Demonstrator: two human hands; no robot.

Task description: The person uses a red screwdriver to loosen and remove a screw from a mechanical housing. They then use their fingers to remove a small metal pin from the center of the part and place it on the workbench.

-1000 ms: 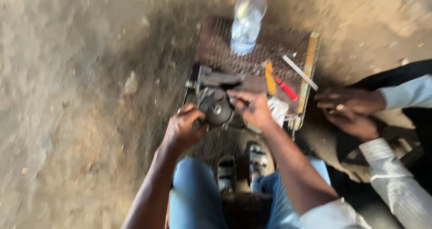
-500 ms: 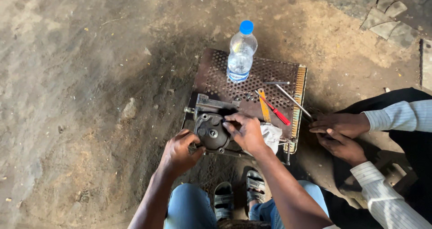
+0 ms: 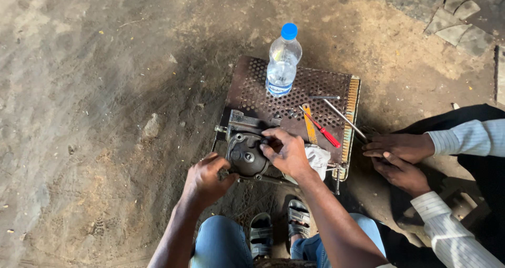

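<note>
— What packaging is seen?
— A clear plastic water bottle with a blue cap (image 3: 283, 60), stood upright on the far side of the perforated metal tabletop (image 3: 247, 91).
— Any label?
— A blue-and-white band label (image 3: 278, 85), wrapped round its lower body.

From my remote seat, the head view is lit by soft, even daylight with no harsh glare. I see a dim shadow over the dirt ground (image 3: 105, 115) around the perforated metal stand (image 3: 252, 83), with brighter, washed-out ground toward the upper left corner. The water bottle (image 3: 282, 62) catches a small highlight and looks sharp. The centre is in good focus; I notice slight wide-angle stretching near the edges, and the jeans (image 3: 223, 244) at the bottom look softer.
</note>
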